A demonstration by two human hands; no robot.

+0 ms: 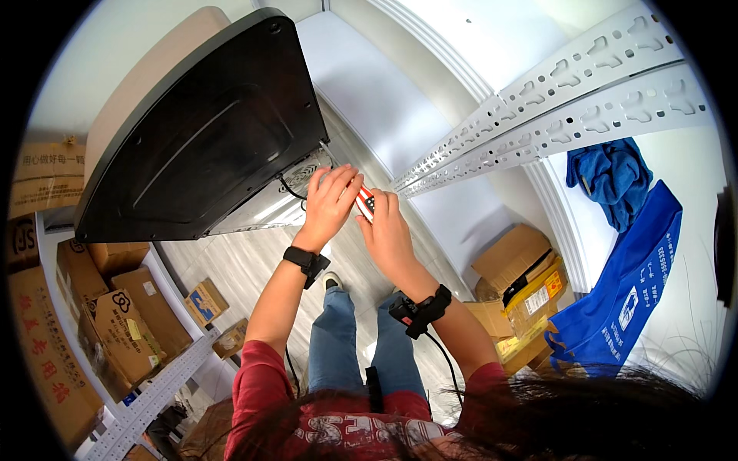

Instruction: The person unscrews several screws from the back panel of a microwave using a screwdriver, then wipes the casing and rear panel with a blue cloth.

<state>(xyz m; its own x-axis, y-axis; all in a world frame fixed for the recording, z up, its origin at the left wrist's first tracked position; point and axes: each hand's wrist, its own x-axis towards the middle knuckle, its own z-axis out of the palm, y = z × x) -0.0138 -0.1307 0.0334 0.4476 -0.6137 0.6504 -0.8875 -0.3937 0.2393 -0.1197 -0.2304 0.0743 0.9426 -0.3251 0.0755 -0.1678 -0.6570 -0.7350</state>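
Note:
My right hand [387, 234] is wrapped round a red, white and black handled tool [365, 203], held slanting up toward my left hand. Its working end is hidden behind my fingers. Close beside it, my left hand [330, 201] has its fingers bent and bunched, the back of the hand facing up; whatever they grip is out of sight. Both hands are at the lower right corner of a large black panel-like unit [207, 138] with a rounded outline. A black cable [290, 188] comes out of the unit's lower edge near my left hand.
Perforated white shelf posts [538, 107] rise at the right. A blue cloth [611, 180] and blue bag [623, 296] lie on a white shelf. An open cardboard box [515, 257] sits below. Stacked cardboard boxes [127, 330] fill the left shelving. Grey wood-look floor [254, 265] lies below.

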